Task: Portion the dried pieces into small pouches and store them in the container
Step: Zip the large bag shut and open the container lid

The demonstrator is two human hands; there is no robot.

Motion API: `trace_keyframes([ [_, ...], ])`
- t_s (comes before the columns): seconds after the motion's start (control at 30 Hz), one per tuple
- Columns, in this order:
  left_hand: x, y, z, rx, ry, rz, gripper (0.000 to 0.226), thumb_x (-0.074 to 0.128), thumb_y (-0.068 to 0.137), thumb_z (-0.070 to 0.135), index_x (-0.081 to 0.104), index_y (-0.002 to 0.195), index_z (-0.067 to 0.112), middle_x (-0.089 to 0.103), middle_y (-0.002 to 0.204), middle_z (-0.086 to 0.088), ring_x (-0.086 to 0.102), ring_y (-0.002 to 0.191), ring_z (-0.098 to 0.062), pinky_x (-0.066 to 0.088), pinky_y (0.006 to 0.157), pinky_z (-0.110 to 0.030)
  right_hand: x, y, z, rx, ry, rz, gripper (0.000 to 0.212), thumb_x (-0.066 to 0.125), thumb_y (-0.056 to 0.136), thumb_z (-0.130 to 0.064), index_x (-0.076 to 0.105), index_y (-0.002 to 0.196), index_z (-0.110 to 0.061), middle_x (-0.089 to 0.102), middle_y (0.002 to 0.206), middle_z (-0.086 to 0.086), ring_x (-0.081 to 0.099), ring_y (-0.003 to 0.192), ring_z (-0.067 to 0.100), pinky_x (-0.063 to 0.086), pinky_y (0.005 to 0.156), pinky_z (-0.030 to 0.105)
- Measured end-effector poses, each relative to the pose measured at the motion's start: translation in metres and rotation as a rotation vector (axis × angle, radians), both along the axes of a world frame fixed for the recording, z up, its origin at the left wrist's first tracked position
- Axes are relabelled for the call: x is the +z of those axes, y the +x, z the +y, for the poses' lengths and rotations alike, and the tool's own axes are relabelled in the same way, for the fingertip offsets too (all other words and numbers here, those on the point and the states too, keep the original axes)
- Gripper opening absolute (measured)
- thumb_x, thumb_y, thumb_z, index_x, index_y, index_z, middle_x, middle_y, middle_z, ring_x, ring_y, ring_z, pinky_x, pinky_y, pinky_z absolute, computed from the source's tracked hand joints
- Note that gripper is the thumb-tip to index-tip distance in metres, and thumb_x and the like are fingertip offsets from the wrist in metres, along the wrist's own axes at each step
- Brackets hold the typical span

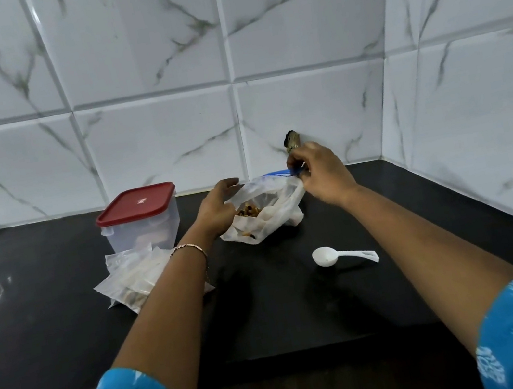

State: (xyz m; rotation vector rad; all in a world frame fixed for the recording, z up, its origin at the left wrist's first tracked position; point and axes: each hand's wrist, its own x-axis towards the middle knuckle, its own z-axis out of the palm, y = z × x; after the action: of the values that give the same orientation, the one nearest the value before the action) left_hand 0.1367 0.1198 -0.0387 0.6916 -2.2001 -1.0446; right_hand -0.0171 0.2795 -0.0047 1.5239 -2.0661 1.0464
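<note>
— Dried pieces (248, 211) sit low in the big clear bag (268, 212) on the black counter (302, 306), right between the two hands. How will that bag handle?

— Soft and light, I judge; thin film that sags and slips. The stiffest part is the blue zip strip (279, 174), so take it there.

— Which is where the right hand (323, 175) is?

— Yes, fingers pinched shut on the strip's far corner, holding the mouth up. The left hand (216, 208) is spread, fingers apart, against the near-left side of the bag; whether it truly grips the film, I cannot tell.

— And the rest?

— The white scoop (326, 256) lies below the right-hand grip, untouched. Small pouches (132, 278) are heaped under the left wrist, and the red-lidded container (139, 220) stands shut just behind them. The pieces look brittle, so scoop gently.
</note>
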Motion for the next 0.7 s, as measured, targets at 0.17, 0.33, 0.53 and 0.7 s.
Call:
trace_keyframes([
  [0.17,0.015,-0.008,0.013,-0.136,-0.110,0.101,0.033,0.038,0.103,0.009,0.056,0.130,0.008,0.057,0.132,-0.008,0.051,0.124,-0.021,0.039,0.109,-0.033,0.000,0.004,-0.004,-0.151,0.032,0.484,0.020,0.066,0.082,0.001,0.055,0.094,-0.012,0.053,0.102,0.007,0.057,0.063,0.027,0.033,0.049,0.028],
  [0.33,0.032,-0.014,0.016,-0.103,-0.324,-0.099,0.028,0.046,0.101,0.023,0.059,0.125,0.014,0.062,0.120,-0.004,0.055,0.107,-0.017,0.040,0.088,-0.025,0.000,0.009,-0.005,-0.206,0.044,0.592,0.025,0.066,0.081,0.003,0.053,0.098,-0.010,0.053,0.104,0.009,0.056,0.056,0.025,0.030,0.044,0.027],
  [0.53,0.028,0.001,0.010,0.096,-0.645,-0.191,0.031,0.054,0.094,0.043,0.061,0.095,0.013,0.063,0.086,-0.004,0.057,0.082,-0.024,0.043,0.070,-0.033,0.003,0.006,-0.004,-0.231,0.105,0.336,0.022,0.049,0.090,0.001,0.046,0.109,-0.009,0.048,0.119,0.013,0.043,0.063,0.026,0.031,0.057,0.033],
  [0.7,0.023,0.016,0.008,0.173,-0.579,-0.232,0.044,0.051,0.092,0.055,0.056,0.081,0.013,0.058,0.073,-0.002,0.054,0.071,-0.022,0.040,0.061,-0.032,0.011,-0.001,0.001,-0.243,0.040,-0.004,0.019,0.040,0.092,-0.005,0.047,0.110,-0.006,0.051,0.104,0.009,0.053,0.084,0.032,0.036,0.069,0.035],
])
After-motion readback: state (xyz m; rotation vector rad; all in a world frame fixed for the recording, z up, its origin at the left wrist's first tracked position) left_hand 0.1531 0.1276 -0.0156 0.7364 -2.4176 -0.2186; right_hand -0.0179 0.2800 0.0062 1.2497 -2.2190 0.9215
